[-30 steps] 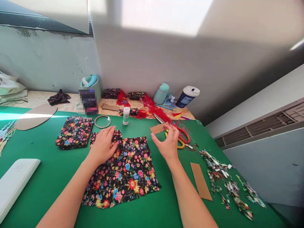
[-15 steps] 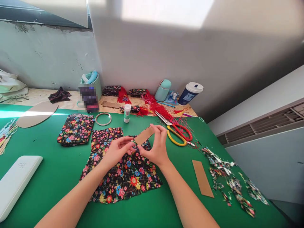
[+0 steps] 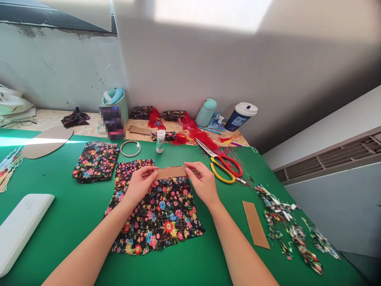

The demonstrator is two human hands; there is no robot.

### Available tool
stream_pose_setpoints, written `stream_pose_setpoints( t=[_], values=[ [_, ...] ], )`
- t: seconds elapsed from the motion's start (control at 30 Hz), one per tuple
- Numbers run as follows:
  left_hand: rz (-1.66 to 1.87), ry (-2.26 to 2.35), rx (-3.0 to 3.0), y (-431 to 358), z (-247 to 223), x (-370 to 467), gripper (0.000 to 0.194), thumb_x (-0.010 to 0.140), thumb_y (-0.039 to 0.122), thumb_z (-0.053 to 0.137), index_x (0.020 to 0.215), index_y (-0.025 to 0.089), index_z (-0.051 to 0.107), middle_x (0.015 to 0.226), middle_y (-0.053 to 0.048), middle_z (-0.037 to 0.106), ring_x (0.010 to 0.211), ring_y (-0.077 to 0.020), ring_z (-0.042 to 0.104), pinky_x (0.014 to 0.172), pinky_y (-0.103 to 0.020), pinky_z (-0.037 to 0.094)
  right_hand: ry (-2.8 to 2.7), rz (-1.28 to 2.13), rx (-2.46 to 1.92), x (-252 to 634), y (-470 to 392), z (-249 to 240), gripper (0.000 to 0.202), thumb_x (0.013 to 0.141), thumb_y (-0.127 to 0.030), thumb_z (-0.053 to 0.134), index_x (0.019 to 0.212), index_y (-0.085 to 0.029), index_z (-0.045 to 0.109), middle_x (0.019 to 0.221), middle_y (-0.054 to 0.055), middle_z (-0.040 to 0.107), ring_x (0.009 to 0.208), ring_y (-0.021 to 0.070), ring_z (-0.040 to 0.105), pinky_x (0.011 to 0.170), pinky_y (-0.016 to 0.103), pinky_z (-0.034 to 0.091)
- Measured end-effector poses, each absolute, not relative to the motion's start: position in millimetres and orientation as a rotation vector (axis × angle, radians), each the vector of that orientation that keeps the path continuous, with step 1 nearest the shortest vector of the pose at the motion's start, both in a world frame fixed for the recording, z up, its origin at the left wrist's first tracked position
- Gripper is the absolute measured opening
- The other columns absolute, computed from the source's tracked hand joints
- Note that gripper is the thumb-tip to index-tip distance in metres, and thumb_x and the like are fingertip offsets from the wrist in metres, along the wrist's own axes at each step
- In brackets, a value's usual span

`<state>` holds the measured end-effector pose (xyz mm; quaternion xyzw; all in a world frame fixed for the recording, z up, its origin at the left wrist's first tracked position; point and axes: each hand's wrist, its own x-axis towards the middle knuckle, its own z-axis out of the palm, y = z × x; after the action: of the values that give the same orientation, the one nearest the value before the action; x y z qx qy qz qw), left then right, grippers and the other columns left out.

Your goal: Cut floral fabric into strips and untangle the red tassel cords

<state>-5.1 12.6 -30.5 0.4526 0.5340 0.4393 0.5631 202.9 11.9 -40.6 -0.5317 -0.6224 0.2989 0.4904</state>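
A brown cardboard strip (image 3: 172,172) lies level across the upper part of a black floral fabric piece (image 3: 166,214). My left hand (image 3: 142,180) pinches the strip's left end between thumb and fingers. At its right end, my right hand (image 3: 201,179) grips it the same way. The fabric is spread on the green table top, with one part reaching up on the left. A second cardboard strip (image 3: 256,224) rests to the right of my right forearm.
Scissors (image 3: 224,165) with red and yellow handles lie beyond my right hand. A glue stick (image 3: 160,141) stands behind the fabric, near a metal ring (image 3: 130,148). Folded floral fabric (image 3: 95,162) and a white power bank (image 3: 25,230) are left; fabric scraps (image 3: 297,234) lie right.
The cardboard strip has turned from slanted to level and come down against the fabric. My hands have moved apart to its two ends.
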Motion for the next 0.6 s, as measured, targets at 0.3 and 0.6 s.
stream_pose_setpoints(
  t=[0.3, 0.6],
  values=[
    [1.124, 1.224, 1.214, 21, -41, -8, 0.026, 0.072, 0.037, 0.066, 0.085, 0.015, 0.067, 0.069, -0.003, 0.070, 0.065, -0.0183, 0.069, 0.065, -0.030, 0.057, -1.567, 0.753, -1.324, 205, 18, -45, 0.018, 0.082, -0.026, 0.055, 0.097, -0.022, 0.066, 0.088, 0.005, 0.064, 0.074, 0.0178, 0.064, 0.073, 0.034, 0.055],
    [1.143, 1.184, 1.123, 22, -42, -6, 0.032, 0.071, 0.043, 0.068, 0.083, 0.014, 0.064, 0.063, -0.004, 0.070, 0.062, -0.0202, 0.070, 0.065, -0.033, 0.059, -1.390, 0.974, -1.371, 207, 21, -46, 0.029, 0.077, -0.042, 0.061, 0.094, -0.019, 0.066, 0.072, 0.004, 0.066, 0.063, 0.0181, 0.063, 0.060, 0.032, 0.053]
  ],
)
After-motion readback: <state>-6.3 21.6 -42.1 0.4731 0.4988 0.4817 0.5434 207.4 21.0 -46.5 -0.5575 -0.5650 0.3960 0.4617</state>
